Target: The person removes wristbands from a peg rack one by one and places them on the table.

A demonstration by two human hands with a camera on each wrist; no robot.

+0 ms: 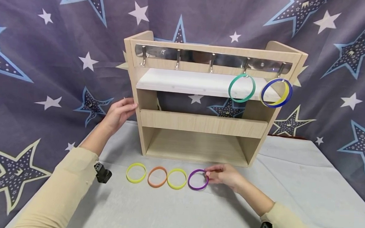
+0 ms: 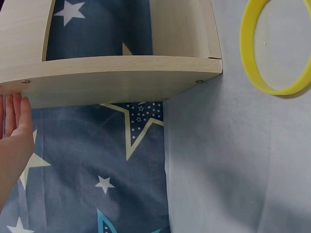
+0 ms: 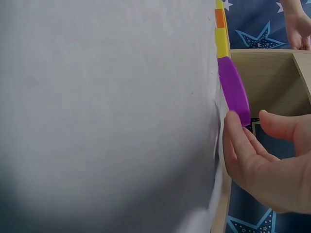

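A purple band (image 1: 189,181) lies flat at the right end of a row of bands. My right hand (image 1: 227,177) is at its right edge; in the right wrist view the fingertips (image 3: 234,119) touch the purple band (image 3: 234,90), and the thumb stands apart from them. With straight fingers, my left hand (image 1: 118,116) rests against the left side panel of a wooden shelf (image 1: 200,123); the left wrist view shows this hand (image 2: 14,131) at the panel (image 2: 107,90) too. Left of the purple band lie a yellow band (image 1: 177,188), an orange band (image 1: 157,186) and another yellow band (image 1: 135,181).
Across the shelf's top runs a metal rail (image 1: 195,56) with several hooks. A green band (image 1: 230,90) hangs from one hook, a blue band (image 1: 290,91) and a yellow band (image 1: 284,94) from the rightmost. Behind is a star-patterned curtain (image 1: 107,73); below, a pale cloth (image 1: 141,211).
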